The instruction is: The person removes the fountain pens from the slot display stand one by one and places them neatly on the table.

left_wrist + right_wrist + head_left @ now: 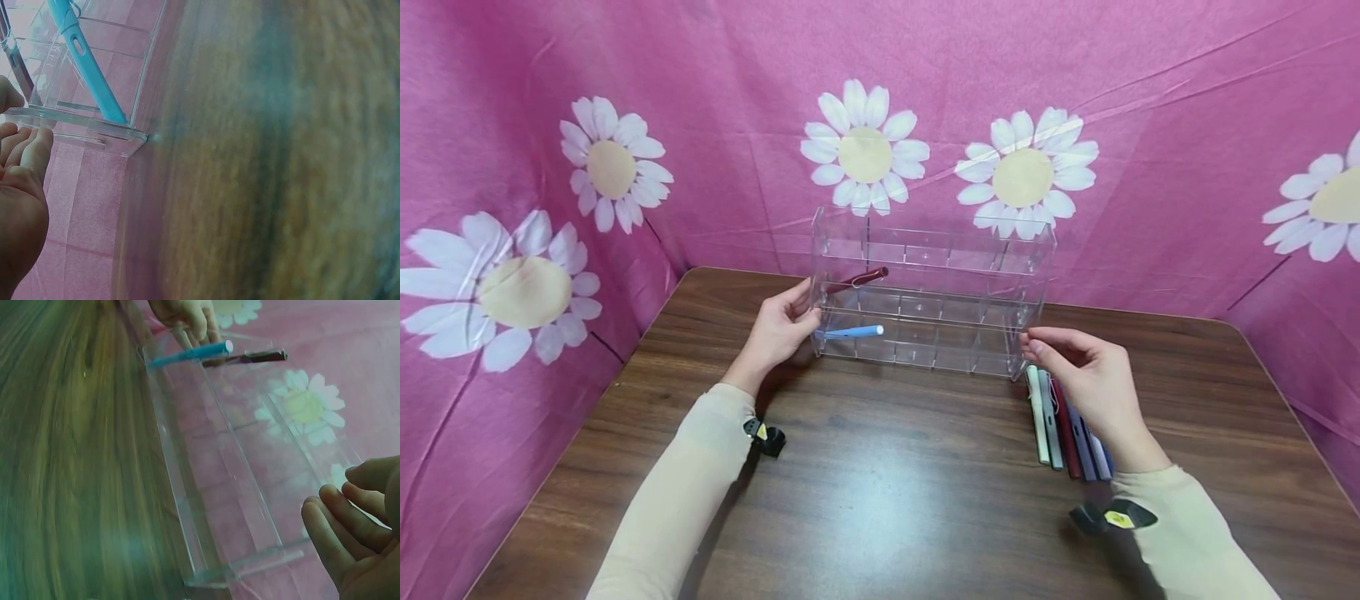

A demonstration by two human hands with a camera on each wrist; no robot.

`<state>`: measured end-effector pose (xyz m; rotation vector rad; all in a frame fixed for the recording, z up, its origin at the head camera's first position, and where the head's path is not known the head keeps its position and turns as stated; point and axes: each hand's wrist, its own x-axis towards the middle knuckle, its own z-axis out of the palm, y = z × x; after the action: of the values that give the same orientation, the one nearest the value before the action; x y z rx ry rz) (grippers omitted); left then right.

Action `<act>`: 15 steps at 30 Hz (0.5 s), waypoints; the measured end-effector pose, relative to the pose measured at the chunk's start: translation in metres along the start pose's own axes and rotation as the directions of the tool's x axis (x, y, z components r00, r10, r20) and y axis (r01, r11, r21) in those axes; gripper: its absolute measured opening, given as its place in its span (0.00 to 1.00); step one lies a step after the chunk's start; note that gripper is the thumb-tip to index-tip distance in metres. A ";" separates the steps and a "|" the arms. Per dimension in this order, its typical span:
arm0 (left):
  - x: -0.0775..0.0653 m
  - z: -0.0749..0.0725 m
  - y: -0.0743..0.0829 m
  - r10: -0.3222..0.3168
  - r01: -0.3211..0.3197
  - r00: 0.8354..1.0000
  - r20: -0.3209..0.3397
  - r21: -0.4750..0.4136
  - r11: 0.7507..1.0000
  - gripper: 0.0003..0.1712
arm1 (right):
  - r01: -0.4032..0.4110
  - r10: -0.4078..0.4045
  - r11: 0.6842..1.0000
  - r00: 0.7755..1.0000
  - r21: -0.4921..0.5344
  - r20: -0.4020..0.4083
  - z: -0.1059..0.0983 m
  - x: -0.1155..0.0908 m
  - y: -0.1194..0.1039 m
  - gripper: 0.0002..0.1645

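Observation:
A clear acrylic rack [917, 354] with tiers and small dividers stands at the back of the table. My left hand [781, 333] grips its left side panel, thumb and fingers on opposite faces in the left wrist view. At the rack's right side panel, my right hand [1093, 379] pinches the front edge with thumb and fingertips. A light blue pen [853, 332] lies in the lowest tier at the left end, its white-tipped end toward the front. One tier higher, a dark red pen [868, 277] with a clip rests at the same end.
Several pens lie side by side under my right hand: a pale green pen [1037, 417], a grey-green one, a dark red pen [1066, 433], and bluish ones partly hidden by the wrist. A pink cloth [737, 150] with white daisies hangs behind the wooden table [850, 500].

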<state>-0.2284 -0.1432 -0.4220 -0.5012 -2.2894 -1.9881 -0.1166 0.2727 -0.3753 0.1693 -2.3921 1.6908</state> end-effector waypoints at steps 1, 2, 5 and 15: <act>0.000 0.000 0.000 -0.001 0.001 1.000 0.001 0.002 1.000 0.35 | 0.001 -0.001 1.000 1.000 0.007 0.000 0.003 0.001 -0.001 0.19; 0.000 0.000 0.000 -0.002 0.002 1.000 0.001 0.003 1.000 0.35 | 0.007 -0.007 1.000 1.000 0.015 0.000 0.006 0.002 -0.001 0.19; 0.001 -0.001 0.001 -0.006 0.006 1.000 0.002 0.006 1.000 0.35 | 0.034 -0.034 0.998 0.999 0.058 0.000 0.013 0.005 -0.003 0.17; 0.000 -0.001 0.000 0.005 -0.005 1.000 -0.004 -0.009 1.000 0.35 | 0.058 -0.063 0.995 0.996 0.077 0.061 0.041 0.016 -0.008 0.18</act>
<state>-0.2286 -0.1443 -0.4216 -0.5034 -2.2751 -1.9967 -0.1350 0.2319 -0.3769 0.3079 -2.3436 1.7743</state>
